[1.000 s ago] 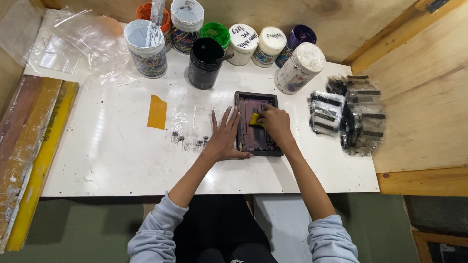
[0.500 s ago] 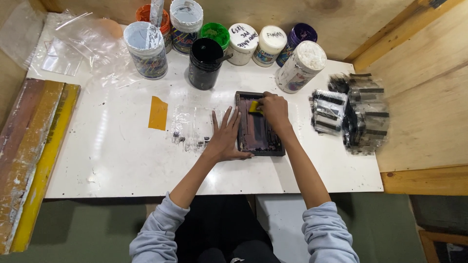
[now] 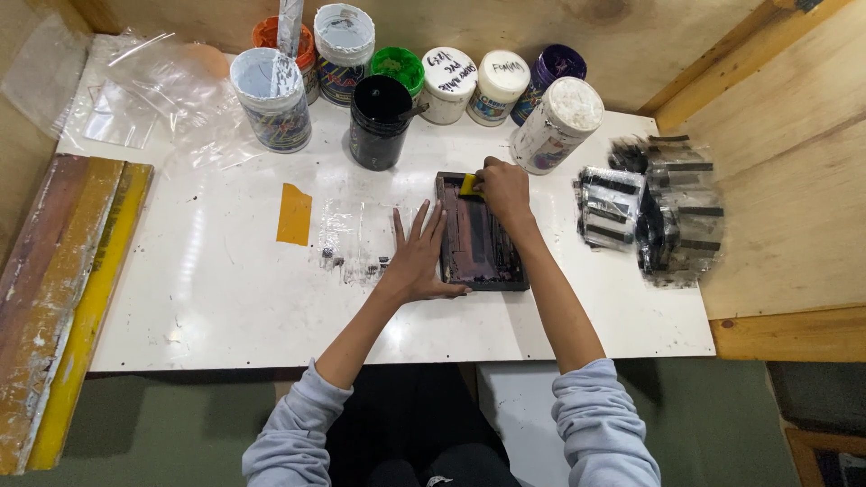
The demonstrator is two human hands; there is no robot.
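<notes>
A small dark printing screen frame (image 3: 478, 281) lies flat on the white table (image 3: 207, 298). My left hand (image 3: 418, 255) rests flat against the frame's left edge, fingers spread, thumb on its near corner. My right hand (image 3: 505, 191) sits at the frame's far end, gripping a small yellow squeegee (image 3: 468, 185) pressed onto the mesh. A clear plastic sheet with dark specks (image 3: 356, 239) lies just left of my left hand.
Several paint jars stand along the back: a black one (image 3: 380, 122), a white one (image 3: 557, 124), a green one (image 3: 397, 67). An orange patch (image 3: 294, 214) marks the table. Printed clear bags (image 3: 654, 206) pile at right. Long wooden squeegees (image 3: 63, 298) lie at left.
My right hand has slid the yellow squeegee away from me, from the middle of the frame to its far end. My left hand has stayed put.
</notes>
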